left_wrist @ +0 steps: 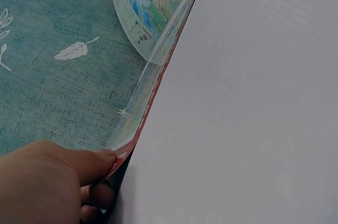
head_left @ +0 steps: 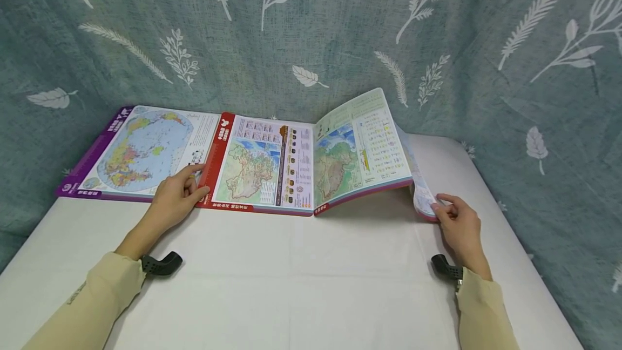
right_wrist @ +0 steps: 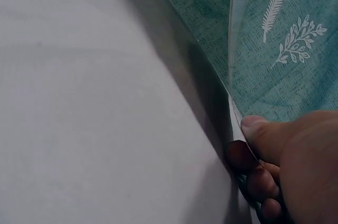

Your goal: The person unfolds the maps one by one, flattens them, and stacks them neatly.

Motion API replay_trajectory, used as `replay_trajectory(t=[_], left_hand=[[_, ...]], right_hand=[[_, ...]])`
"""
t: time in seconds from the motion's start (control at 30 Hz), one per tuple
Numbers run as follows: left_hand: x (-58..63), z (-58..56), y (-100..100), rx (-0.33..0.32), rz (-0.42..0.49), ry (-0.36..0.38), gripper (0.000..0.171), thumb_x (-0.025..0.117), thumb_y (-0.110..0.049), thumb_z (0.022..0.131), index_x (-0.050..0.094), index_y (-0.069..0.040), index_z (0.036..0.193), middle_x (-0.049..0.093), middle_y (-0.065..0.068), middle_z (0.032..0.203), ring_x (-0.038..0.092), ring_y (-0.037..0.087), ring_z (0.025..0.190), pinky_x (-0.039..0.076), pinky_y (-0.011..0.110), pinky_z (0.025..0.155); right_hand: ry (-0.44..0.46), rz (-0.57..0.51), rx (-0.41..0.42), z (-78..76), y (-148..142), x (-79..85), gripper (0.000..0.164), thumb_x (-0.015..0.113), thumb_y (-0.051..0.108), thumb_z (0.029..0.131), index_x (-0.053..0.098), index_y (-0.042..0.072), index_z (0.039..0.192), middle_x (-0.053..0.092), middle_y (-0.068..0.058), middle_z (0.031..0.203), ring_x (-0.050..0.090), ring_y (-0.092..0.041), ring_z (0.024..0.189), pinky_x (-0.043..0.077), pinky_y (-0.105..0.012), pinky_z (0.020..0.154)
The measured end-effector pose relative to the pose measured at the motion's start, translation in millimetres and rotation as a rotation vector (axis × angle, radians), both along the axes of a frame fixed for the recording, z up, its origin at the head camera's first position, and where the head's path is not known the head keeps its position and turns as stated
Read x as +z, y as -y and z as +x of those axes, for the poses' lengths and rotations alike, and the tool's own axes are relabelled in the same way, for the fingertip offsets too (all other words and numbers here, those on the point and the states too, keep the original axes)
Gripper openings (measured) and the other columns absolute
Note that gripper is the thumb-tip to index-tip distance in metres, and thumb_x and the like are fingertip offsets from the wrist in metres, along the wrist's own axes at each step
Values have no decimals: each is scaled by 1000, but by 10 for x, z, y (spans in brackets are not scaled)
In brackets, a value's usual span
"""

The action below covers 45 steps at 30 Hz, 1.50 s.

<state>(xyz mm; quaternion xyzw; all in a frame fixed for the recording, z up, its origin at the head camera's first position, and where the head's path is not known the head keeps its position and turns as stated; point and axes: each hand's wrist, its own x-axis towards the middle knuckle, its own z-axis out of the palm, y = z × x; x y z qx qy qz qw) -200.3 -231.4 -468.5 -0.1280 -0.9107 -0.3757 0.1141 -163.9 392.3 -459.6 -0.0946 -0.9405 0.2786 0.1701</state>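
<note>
A white surface (head_left: 291, 285) carries the open red-edged map booklet (head_left: 262, 166) at twelve o'clock, with a purple-edged map (head_left: 141, 150) toward ten. The left hand (head_left: 175, 196) pinches the booklet's nine-o'clock edge between thumb (left_wrist: 95, 163) and fingers (left_wrist: 99, 195); the right hand (head_left: 459, 226) likewise pinches a bowed outer leaf (head_left: 421, 193) at four. A hard pull could crease that bend; a loosened pinch could let the leaf slip away.

And here, wears loose beige sleeves (head_left: 87, 307), shows small dark lettering (head_left: 76, 293) on the left, sports curved black devices (head_left: 162, 264) at both wrists
</note>
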Motion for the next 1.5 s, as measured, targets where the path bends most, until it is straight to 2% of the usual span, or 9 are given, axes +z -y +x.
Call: replay_trajectory(t=[0.47,0.63,0.8,0.93,1.07,1.2,1.3,1.37,1.5], left_hand=[[9,3,-1,0,2,6,53,76,-11,97,56,4,144,49,1,68,39,10,59,31,30,62],[3,12,-2,-3,5,4,52,75,-11,97,57,4,143,50,1,69,39,10,58,31,30,61],[14,20,-6,-3,6,3,51,75,-10,97,57,5,143,50,1,69,38,10,58,31,30,60],[26,16,-8,-5,3,-5,51,75,-11,97,57,5,142,50,1,69,38,9,57,31,30,61],[16,18,-8,-10,4,-6,51,75,-10,97,57,5,142,50,1,68,37,9,56,31,30,61],[-10,13,-23,-13,11,9,51,75,-11,98,57,5,142,50,1,68,37,9,56,31,30,60],[-20,-8,-24,-14,10,4,51,75,-12,98,57,4,142,50,1,69,37,9,56,30,31,59],[-21,-19,-14,-13,7,-1,51,75,-13,98,58,3,143,50,1,69,37,9,56,30,31,59],[-5,-12,19,-2,4,7,51,75,-14,98,58,2,143,51,1,70,38,9,57,31,30,60]], right_hand=[[43,-53,-179,44,-253,-9,37,63,26,105,68,9,138,66,4,78,47,-5,68,35,-24,66],[0,-210,-292,50,-342,-12,42,60,36,107,67,11,140,57,20,70,46,-1,63,36,-21,60],[-25,-363,-402,51,-358,-3,53,55,46,107,62,10,145,54,20,74,47,-3,66,37,-21,56],[-28,-398,-454,64,-350,1,55,56,48,106,60,12,147,57,20,84,51,-3,74,39,-19,61],[-35,-369,-459,74,-388,-20,56,58,49,104,61,13,146,57,19,90,50,-1,77,39,-18,66],[1,-287,-426,119,-456,-42,61,65,51,100,60,14,148,64,2,113,48,2,84,38,-18,74],[48,-237,-387,163,-502,-37,68,69,50,98,54,15,154,61,-11,132,46,1,90,38,-17,76],[66,-228,-360,181,-531,-29,71,71,47,98,49,15,157,59,-11,132,47,-1,90,38,-16,74],[61,-214,-338,180,-569,-29,71,72,36,100,43,14,160,57,-5,120,48,-2,84,39,-12,68]])
